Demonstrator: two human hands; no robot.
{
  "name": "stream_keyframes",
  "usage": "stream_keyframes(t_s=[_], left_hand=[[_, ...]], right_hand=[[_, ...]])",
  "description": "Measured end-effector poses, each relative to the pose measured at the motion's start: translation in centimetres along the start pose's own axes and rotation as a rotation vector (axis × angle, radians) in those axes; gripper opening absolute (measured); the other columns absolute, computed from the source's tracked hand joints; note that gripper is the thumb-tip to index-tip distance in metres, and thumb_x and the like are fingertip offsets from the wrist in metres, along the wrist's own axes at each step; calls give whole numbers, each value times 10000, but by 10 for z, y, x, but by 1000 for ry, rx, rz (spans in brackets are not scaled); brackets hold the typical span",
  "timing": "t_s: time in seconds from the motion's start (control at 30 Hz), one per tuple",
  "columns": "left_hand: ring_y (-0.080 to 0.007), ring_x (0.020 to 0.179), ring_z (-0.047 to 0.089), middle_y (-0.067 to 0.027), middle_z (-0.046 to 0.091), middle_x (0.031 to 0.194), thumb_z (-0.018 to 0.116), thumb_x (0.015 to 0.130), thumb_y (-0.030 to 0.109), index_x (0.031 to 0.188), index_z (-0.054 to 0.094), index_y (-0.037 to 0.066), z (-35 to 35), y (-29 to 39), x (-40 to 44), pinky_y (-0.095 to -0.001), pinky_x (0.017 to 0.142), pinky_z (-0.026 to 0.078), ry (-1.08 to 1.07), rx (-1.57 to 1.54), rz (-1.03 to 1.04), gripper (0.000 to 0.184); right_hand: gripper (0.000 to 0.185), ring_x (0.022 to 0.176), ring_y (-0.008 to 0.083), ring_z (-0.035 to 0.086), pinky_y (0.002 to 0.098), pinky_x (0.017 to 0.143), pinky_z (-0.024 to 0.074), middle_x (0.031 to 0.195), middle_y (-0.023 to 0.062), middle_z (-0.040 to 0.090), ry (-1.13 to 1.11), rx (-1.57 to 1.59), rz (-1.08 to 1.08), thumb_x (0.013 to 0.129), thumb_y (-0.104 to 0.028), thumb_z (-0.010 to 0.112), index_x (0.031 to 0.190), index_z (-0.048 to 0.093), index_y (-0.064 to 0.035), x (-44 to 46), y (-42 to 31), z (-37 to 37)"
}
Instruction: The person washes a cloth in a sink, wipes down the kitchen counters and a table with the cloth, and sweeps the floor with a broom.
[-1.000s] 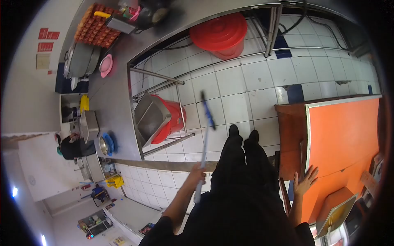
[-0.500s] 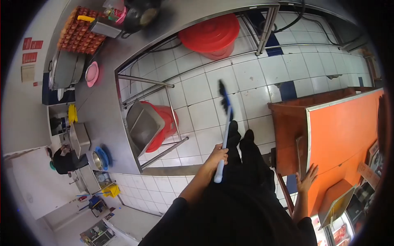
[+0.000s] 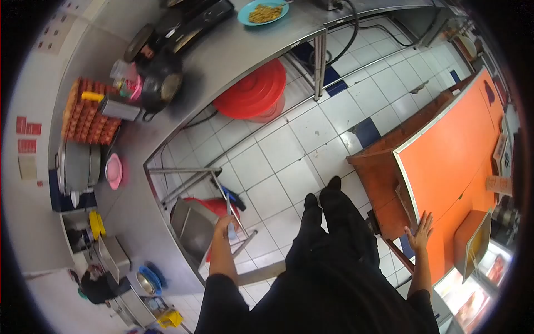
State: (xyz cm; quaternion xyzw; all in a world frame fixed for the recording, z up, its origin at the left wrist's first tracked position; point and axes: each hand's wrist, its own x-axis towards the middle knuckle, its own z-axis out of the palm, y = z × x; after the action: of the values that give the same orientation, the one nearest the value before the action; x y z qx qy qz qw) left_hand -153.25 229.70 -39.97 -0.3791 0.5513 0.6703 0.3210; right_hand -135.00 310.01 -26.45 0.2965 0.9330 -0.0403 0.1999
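Observation:
My left hand (image 3: pixel 223 222) is closed round the pale handle of a blue scrubbing brush (image 3: pixel 233 197). The brush is low beside the table frame, with its dark head near a red bucket (image 3: pixel 214 207); part of it is hidden by the hand and the metal leg. Just left of that hand is a steel basin (image 3: pixel 192 225), tilted against the bucket under the steel table (image 3: pixel 125 195). On the edge of an orange table (image 3: pixel 445 172), my right hand (image 3: pixel 421 231) lies with fingers spread, holding nothing.
A red lidded tub (image 3: pixel 253 92) stands under the steel table. Egg trays (image 3: pixel 89 117), a pink bowl (image 3: pixel 113 171) and a turquoise plate of food (image 3: pixel 262 12) are on top. Another person (image 3: pixel 100 286) is at the far left. White floor tiles (image 3: pixel 267 195) lie between the tables.
My left hand has swung the brush from in front of my feet leftward to the bucket and basin. The view has turned, and my right hand still rests on the orange table.

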Motion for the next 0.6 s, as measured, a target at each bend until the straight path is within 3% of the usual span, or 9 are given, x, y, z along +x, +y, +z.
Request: stream_keyframes(t_s=[0.07, 0.17, 0.27, 0.3, 0.37, 0.4, 0.47, 0.57, 0.6], left_hand=[[-172, 476, 530, -46, 544, 615, 570, 861, 162, 733, 544, 60, 19, 18, 32, -331, 433, 443, -47, 60, -5, 166], [-205, 477, 524, -47, 517, 609, 587, 842, 130, 781, 525, 60, 136, 29, 10, -355, 406, 426, 126, 2, 90, 112], [-171, 471, 496, -32, 491, 643, 628, 845, 122, 1036, 533, 72, 211, 42, -41, -323, 400, 421, 254, 573, -186, 219], [-171, 471, 496, -32, 491, 643, 628, 845, 122, 1036, 533, 72, 215, 58, -69, -323, 400, 421, 283, 584, -203, 219], [-103, 471, 465, -23, 498, 695, 620, 870, 100, 1253, 480, 85, 218, 94, -119, -258, 398, 403, 69, 210, -330, 408], [-103, 471, 465, -23, 498, 695, 620, 870, 100, 1253, 480, 85, 216, 106, -137, -258, 398, 403, 91, 217, -327, 408], [-58, 467, 443, 11, 481, 657, 607, 921, 123, 1207, 468, 91, 208, 119, -169, -199, 389, 344, 50, -245, -364, 320], [-45, 467, 425, 21, 457, 649, 593, 933, 122, 1240, 470, 125, 203, 131, -175, -185, 389, 332, 140, -90, -293, 331], [-53, 471, 433, 21, 469, 646, 610, 909, 112, 1197, 517, 124, 193, 126, -158, -198, 390, 339, 268, -3, -293, 303]], right_hand=[[1097, 1496, 390, -1, 658, 1137, 58, 1625, 185, -23, -2, 29, 28, 805, -683, 598, 1571, 38, -133, -3, -9, 0], [1086, 1497, 388, -14, 672, 1127, 55, 1629, 173, -28, 6, 24, 29, 811, -677, 597, 1573, 36, -143, 4, -6, 0], [1072, 1498, 387, -18, 680, 1120, 55, 1632, 161, -24, 79, 45, 13, 820, -667, 595, 1573, 43, -141, 13, -4, 15], [1064, 1498, 387, -16, 679, 1120, 47, 1633, 162, -16, 134, 51, -5, 825, -664, 589, 1573, 51, -132, 10, -2, 15], [1058, 1498, 389, -12, 678, 1121, 44, 1631, 168, -14, 108, 69, -9, 828, -667, 579, 1572, 56, -127, 8, -1, 12], [1052, 1497, 391, -8, 677, 1121, 40, 1630, 175, -12, 117, 73, -6, 832, -671, 569, 1571, 61, -122, 10, -4, 10], [1065, 1495, 400, -7, 681, 1118, 43, 1625, 192, -18, 126, 51, -11, 829, -698, 546, 1570, 51, -116, 12, -4, 11], [1079, 1494, 406, -11, 687, 1115, 51, 1625, 192, -27, 102, 16, -32, 825, -725, 523, 1570, 32, -119, 14, 1, 13], [1109, 1493, 411, -13, 694, 1111, 57, 1625, 192, -33, 92, -2, -32, 807, -758, 509, 1570, 17, -122, 14, 2, 14]])
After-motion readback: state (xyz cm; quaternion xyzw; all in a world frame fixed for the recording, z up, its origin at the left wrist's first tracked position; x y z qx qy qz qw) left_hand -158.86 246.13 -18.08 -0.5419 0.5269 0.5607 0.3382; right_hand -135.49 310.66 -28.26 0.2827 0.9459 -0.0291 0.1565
